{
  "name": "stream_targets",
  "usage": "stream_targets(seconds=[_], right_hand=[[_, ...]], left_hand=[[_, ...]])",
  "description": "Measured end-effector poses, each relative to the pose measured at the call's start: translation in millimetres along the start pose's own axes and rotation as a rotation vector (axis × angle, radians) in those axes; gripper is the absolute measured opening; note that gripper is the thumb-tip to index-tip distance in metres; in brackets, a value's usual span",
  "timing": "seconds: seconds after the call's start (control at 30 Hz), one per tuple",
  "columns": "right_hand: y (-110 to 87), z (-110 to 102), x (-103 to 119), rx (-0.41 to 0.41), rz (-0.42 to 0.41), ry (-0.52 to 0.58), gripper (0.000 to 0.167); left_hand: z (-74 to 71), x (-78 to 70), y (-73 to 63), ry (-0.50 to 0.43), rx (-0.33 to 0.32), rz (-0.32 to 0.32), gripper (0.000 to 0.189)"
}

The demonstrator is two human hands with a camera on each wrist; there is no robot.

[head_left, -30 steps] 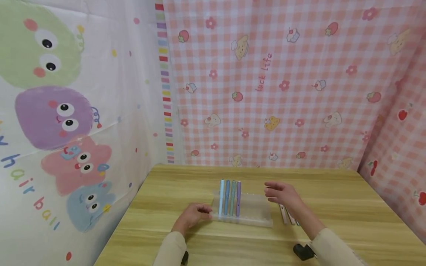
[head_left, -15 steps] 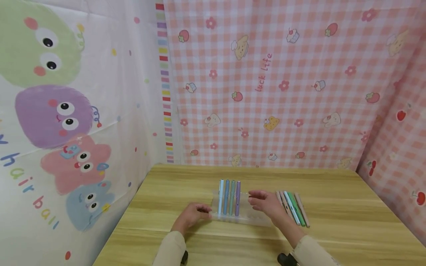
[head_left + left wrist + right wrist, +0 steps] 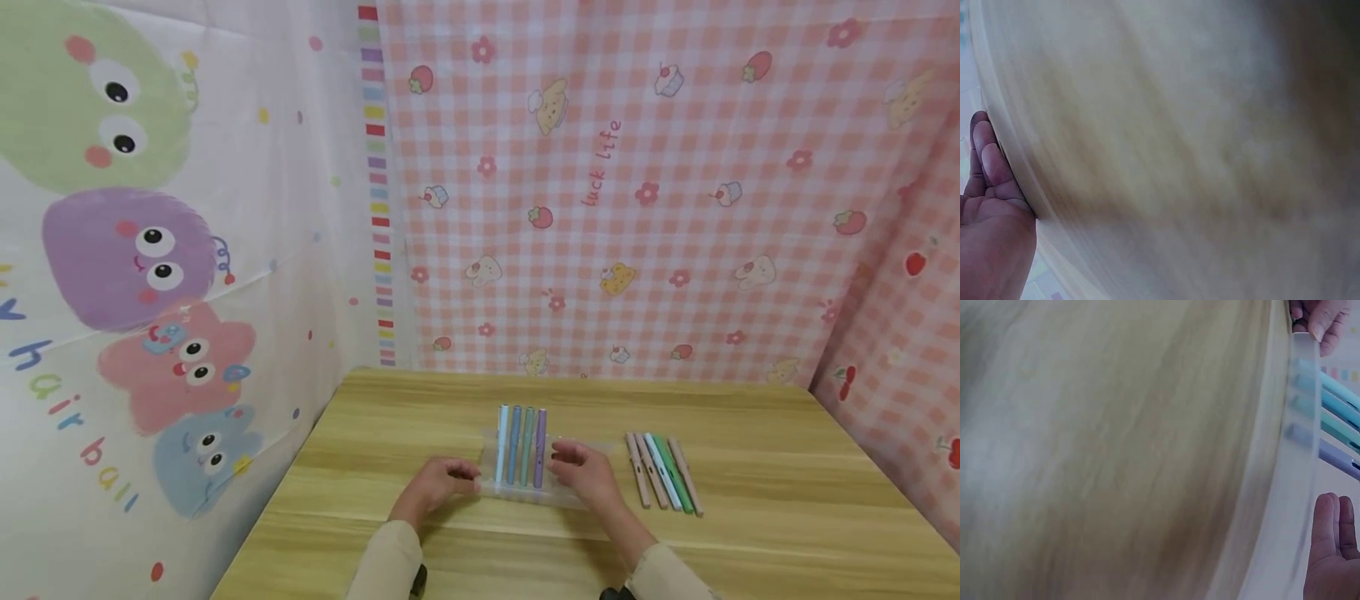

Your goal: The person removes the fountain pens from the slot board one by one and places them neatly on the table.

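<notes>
A clear plastic pen stand lies mid-table, with light blue, blue, green and purple pens side by side on it. My left hand holds its left end; the right wrist view shows that thumb on the stand's corner. My right hand is over the stand's right part, fingers fairly straight, fingertips right beside the purple pen, and hides part of the stand. In the right wrist view, my right hand's fingers are extended, holding nothing.
To the right of the stand, several loose pens lie roughly side by side on the wooden table: pinkish-beige pens, a white-blue pen and a green pen. Patterned cloths hang behind and at both sides.
My right hand has moved left from above the loose pens to beside the purple pen, uncovering the loose pens. My left hand stays at the stand's left end.
</notes>
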State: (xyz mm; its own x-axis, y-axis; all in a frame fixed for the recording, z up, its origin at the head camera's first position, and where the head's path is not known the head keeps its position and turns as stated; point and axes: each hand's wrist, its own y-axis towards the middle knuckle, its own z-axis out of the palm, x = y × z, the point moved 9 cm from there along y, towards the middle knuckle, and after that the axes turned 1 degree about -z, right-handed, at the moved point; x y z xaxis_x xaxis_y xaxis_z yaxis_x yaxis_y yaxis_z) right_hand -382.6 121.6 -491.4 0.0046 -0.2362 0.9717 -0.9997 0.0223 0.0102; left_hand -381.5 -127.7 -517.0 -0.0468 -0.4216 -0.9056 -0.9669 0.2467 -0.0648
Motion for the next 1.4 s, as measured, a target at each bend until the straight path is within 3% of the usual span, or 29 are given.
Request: stream_targets(seconds=[0.37,0.6,0.97,1.4], right_hand=[[2.4,8,-1,-0.044,-0.063,0.052,0.036],[7.2,12,-5,-0.062,-0.033,0.082,0.034],[6.7,15,-3,-0.075,-0.014,0.077,0.031],[6.0,6,16,-0.122,-0.077,0.146,0.031]], left_hand=[[2.0,-0.7,2.3,0.010,-0.004,0.015,0.017],[3.7,-5.0,1.0,0.007,0.006,0.035,0.018],[1.6,-3.9,0.7,0.021,-0.015,0.013,0.018],[-1.9,-4.0,0.1,0.005,0.001,0.044,0.016]])
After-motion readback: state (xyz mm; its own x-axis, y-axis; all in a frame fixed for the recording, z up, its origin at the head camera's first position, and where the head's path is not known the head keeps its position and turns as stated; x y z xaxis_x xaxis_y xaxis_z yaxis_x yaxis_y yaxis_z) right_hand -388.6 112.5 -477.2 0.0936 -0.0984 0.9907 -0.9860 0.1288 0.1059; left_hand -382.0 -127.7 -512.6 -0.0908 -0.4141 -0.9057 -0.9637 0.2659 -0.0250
